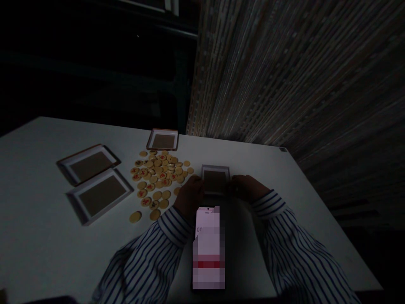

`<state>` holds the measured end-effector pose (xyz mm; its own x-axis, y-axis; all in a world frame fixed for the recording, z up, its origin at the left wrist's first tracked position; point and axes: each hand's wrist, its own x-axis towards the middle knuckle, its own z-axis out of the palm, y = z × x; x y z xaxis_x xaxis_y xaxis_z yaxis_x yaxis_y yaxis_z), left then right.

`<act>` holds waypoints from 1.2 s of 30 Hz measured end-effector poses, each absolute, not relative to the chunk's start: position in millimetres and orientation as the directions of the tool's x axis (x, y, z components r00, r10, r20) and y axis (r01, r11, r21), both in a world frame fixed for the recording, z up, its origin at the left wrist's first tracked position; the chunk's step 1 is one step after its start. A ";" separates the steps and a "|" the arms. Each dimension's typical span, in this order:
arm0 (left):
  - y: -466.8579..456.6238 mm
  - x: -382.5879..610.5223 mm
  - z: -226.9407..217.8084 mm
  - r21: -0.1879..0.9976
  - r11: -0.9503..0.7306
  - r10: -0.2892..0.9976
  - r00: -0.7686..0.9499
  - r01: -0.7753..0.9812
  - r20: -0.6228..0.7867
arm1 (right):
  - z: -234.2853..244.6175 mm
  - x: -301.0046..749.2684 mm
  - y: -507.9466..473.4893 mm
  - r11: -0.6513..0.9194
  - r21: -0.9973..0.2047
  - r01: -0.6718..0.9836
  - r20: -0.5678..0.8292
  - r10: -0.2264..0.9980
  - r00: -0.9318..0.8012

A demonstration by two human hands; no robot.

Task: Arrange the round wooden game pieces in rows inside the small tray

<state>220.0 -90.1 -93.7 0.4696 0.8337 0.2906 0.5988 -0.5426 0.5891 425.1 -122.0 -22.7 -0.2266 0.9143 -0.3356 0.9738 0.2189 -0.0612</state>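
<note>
A small shallow box [215, 168] with pale walls and a brown floor sits on the table between my two hands. My left hand [191, 193] is closed at its left side, fingers curled against the wall. At the opposite side, my right hand [248, 186] grips the edge with bent fingers. Deep shadow hides the fingertips of both. Just left of my left hand spreads a loose heap of round Chinese chess pieces [149, 164], some showing red or black characters. A lit phone [207, 238] lies in front of me between my forearms, its screen partly blurred out.
Two open box halves [103, 196] [88, 164] lie side by side at the left. Another open box part [162, 140] rests near the white table's [253, 158] far edge. A beaded or string curtain [253, 71] hangs behind the table. The room is dim.
</note>
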 end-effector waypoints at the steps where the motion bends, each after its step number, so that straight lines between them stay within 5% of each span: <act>1: -90.0 220.1 -93.8 0.587 -0.542 0.834 0.470 0.601 0.289 | -22.1 424.6 -122.1 0.216 -0.059 0.975 -0.342 0.913 -0.223; 36: -90.2 219.9 -90.5 0.613 -0.506 0.853 0.457 0.606 0.251 | -17.6 418.1 -124.8 0.232 -0.008 0.973 -0.357 0.908 -0.220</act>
<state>219.9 -90.2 -90.5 0.4572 0.8531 0.2514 0.6065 -0.5059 0.6134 418.1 -124.8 -17.6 -0.2198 0.9080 -0.3567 0.9726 0.2324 -0.0076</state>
